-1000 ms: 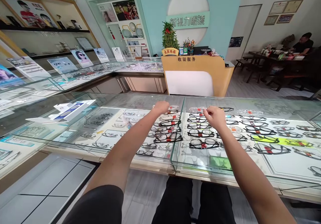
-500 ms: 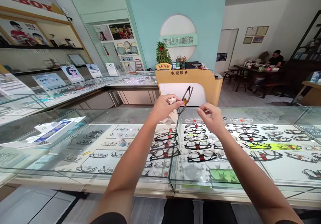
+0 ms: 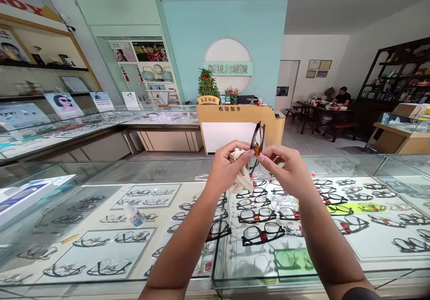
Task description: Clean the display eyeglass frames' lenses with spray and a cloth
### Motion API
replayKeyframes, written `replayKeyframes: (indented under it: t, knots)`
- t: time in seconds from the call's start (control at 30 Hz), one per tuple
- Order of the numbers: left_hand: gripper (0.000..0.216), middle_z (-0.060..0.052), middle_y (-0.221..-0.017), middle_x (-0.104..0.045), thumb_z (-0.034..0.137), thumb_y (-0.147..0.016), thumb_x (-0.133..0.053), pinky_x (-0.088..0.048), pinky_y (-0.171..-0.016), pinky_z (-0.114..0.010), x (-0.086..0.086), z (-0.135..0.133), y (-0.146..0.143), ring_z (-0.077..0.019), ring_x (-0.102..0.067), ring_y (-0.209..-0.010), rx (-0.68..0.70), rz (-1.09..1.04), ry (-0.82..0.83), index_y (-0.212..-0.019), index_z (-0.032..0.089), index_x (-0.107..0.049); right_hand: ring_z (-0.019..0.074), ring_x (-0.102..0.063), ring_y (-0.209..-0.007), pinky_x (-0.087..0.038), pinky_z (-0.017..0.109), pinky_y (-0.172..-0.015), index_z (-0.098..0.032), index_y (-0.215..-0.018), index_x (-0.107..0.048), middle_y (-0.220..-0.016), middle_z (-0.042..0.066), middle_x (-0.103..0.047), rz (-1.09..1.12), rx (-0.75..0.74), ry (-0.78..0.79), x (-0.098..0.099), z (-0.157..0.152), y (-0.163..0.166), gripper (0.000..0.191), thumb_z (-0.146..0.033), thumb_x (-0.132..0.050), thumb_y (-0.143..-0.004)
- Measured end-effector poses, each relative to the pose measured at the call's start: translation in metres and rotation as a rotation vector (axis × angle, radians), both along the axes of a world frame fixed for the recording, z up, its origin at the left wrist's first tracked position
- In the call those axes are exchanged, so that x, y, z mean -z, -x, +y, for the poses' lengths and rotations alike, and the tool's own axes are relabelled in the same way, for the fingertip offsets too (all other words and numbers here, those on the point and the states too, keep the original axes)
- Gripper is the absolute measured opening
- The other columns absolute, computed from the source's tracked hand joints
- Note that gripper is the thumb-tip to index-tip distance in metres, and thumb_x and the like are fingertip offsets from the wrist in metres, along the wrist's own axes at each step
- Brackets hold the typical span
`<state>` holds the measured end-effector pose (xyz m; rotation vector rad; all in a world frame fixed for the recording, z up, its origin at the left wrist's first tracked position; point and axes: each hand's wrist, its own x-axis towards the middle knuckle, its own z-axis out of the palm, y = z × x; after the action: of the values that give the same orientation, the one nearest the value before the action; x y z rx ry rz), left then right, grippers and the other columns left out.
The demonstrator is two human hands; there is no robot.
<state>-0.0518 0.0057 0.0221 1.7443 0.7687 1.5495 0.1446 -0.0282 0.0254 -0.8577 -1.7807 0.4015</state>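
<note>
A pair of dark-framed eyeglasses [image 3: 257, 148], turned edge-on with an orange-brown tag at its middle, is held up above the glass showcase. My left hand [image 3: 223, 167] is closed on the eyeglasses and on a crumpled pale cloth [image 3: 243, 181] that hangs below its fingers. At the other side of the frame, my right hand [image 3: 287, 167] pinches with thumb and forefinger, its fingertips on the eyeglasses. Below both hands, rows of dark eyeglasses [image 3: 262, 234] with red tags lie on the showcase.
The glass showcase [image 3: 220, 271] spans the front. A small white bottle [image 3: 134, 215] stands to the left, and a white-and-blue box [image 3: 32, 192] lies farther left. Behind are a wooden cashier counter [image 3: 277, 132] and a person [image 3: 342, 97] seated at a table.
My right hand has come in from the right and now meets the eyeglasses. The view has tilted up and shifted, showing more ceiling and the right side of the room.
</note>
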Motion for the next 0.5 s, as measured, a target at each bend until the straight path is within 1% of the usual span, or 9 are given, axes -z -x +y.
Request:
replayKeyframes:
  t: [0.13, 0.2, 0.27, 0.37, 0.43, 0.5]
  knots:
    - [0.028, -0.004, -0.097, -0.078, 0.049, -0.086, -0.085, -0.047, -0.074, -0.027, 0.004, 0.003, -0.002, -0.0168, -0.065, -0.08, -0.025, 0.036, 0.022, -0.092, 0.022, -0.08, 0.0148, -0.059, -0.07, -0.046, 0.029, -0.062, -0.023, -0.091, -0.074, -0.078, 0.0, -0.069, -0.063, 0.049, -0.036, 0.001, 0.001, -0.007, 0.024, -0.041, -0.066, -0.104]
    - [0.027, -0.004, -0.1, -0.078, 0.049, -0.09, -0.082, -0.047, -0.074, -0.028, 0.005, 0.004, -0.001, -0.0167, -0.064, -0.081, -0.054, 0.049, 0.008, -0.095, 0.023, -0.079, 0.0143, -0.058, -0.068, -0.045, 0.029, -0.061, -0.022, -0.09, -0.074, -0.078, 0.001, -0.07, -0.069, 0.107, -0.083, 0.0, 0.001, -0.011, 0.025, -0.04, -0.066, -0.105]
    - [0.026, -0.003, -0.101, -0.078, 0.049, -0.093, -0.079, -0.046, -0.073, -0.028, 0.005, 0.005, 0.001, -0.0169, -0.064, -0.083, -0.094, 0.07, -0.01, -0.096, 0.023, -0.078, 0.0131, -0.055, -0.061, -0.042, 0.029, -0.058, -0.022, -0.093, -0.076, -0.073, 0.0, -0.068, -0.051, 0.227, -0.144, 0.0, 0.002, -0.016, 0.024, -0.04, -0.066, -0.105]
    - [0.023, -0.002, -0.099, -0.077, 0.047, -0.095, -0.077, -0.045, -0.074, -0.029, 0.004, 0.007, 0.005, -0.0172, -0.065, -0.085, -0.131, 0.128, -0.044, -0.095, 0.024, -0.078, 0.0118, -0.054, -0.053, -0.04, 0.029, -0.055, -0.022, -0.099, -0.078, -0.065, -0.003, -0.067, 0.004, 0.471, -0.237, 0.001, 0.005, -0.022, 0.023, -0.041, -0.066, -0.105]
    - [0.021, -0.002, -0.097, -0.077, 0.044, -0.095, -0.077, -0.045, -0.077, -0.029, 0.003, 0.008, 0.007, -0.0172, -0.065, -0.086, -0.133, 0.165, -0.071, -0.094, 0.023, -0.078, 0.0126, -0.061, -0.055, -0.044, 0.029, -0.057, -0.023, -0.106, -0.078, -0.072, -0.001, -0.075, 0.04, 0.593, -0.315, 0.001, 0.008, -0.024, 0.021, -0.039, -0.065, -0.106]
    - [0.021, -0.002, -0.095, -0.076, 0.043, -0.095, -0.077, -0.045, -0.077, -0.03, 0.002, 0.008, 0.007, -0.017, -0.064, -0.085, -0.131, 0.191, -0.076, -0.093, 0.023, -0.078, 0.0154, -0.07, -0.068, -0.051, 0.03, -0.063, -0.025, -0.118, -0.075, -0.094, 0.003, -0.083, 0.054, 0.629, -0.381, 0.0, 0.01, -0.024, 0.02, -0.036, -0.064, -0.106]
